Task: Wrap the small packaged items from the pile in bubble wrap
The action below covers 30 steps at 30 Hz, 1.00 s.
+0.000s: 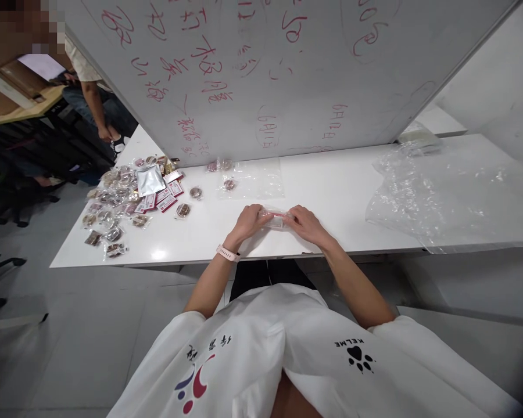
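Note:
Near the table's front edge, my left hand (250, 222) and my right hand (307, 223) pinch the two ends of a small clear plastic bag (277, 222). A red strip runs along the bag's upper side, and something pale shows inside. Just beyond it a larger clear bag (261, 177) lies flat, with a few small wrapped pieces at its left end, one of them a round brown piece (229, 184). Two more wrapped round pieces, one of them a brown disc (183, 210), sit to the left of my left hand.
On the left lies a pile of wrapped pieces (117, 194) with red-and-white packets (165, 200) and a silver pouch (150, 180). A whiteboard (265, 75) with red writing stands behind. Large clear plastic sheeting (401, 197) covers the right side. A person (91, 87) sits at the far left.

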Tool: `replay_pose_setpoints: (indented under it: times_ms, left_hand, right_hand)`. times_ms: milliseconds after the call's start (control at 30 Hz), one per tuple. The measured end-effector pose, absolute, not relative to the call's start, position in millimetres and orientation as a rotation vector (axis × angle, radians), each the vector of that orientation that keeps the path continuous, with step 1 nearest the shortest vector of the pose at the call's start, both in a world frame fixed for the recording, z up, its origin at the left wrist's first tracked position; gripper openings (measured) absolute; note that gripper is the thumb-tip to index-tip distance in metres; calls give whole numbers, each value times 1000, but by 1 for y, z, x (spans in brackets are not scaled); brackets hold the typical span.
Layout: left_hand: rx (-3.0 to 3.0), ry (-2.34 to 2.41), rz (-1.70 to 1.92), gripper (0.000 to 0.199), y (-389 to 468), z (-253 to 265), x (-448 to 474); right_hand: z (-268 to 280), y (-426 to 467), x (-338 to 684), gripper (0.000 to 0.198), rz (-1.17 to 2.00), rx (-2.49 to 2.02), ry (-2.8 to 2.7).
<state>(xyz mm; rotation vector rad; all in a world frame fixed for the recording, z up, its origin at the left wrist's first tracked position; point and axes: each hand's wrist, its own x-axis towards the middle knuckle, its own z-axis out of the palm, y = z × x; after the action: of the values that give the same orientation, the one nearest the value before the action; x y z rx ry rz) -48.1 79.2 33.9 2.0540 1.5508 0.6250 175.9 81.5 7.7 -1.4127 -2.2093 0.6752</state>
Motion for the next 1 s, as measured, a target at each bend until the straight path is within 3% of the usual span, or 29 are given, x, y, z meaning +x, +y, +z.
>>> replay_pose_setpoints:
  times_ms: [233, 500, 667, 767, 833, 1000]
  left_hand:
    - [1916, 1345, 378, 22, 98, 48, -47]
    - [2091, 1298, 767, 18, 49, 23, -43]
    - [2099, 1335, 908, 18, 34, 23, -26]
    - [2078, 1345, 947, 24, 34, 26, -11]
    - [2082, 1445, 957, 40, 32, 22, -6]
    - [2375, 1728, 840, 63, 22, -7, -15]
  right_hand:
    - [10, 84, 180, 34, 791, -1370, -2145]
    - [32, 87, 199, 47, 1124, -1226, -2305]
    - [29, 57, 193, 33, 1193, -1184, -1978]
    - [32, 41, 201, 27, 1073, -1227, -1859]
    - [41, 44, 226, 24, 928, -1263, -1793]
    - [82, 133, 363, 40, 230, -1442, -1153]
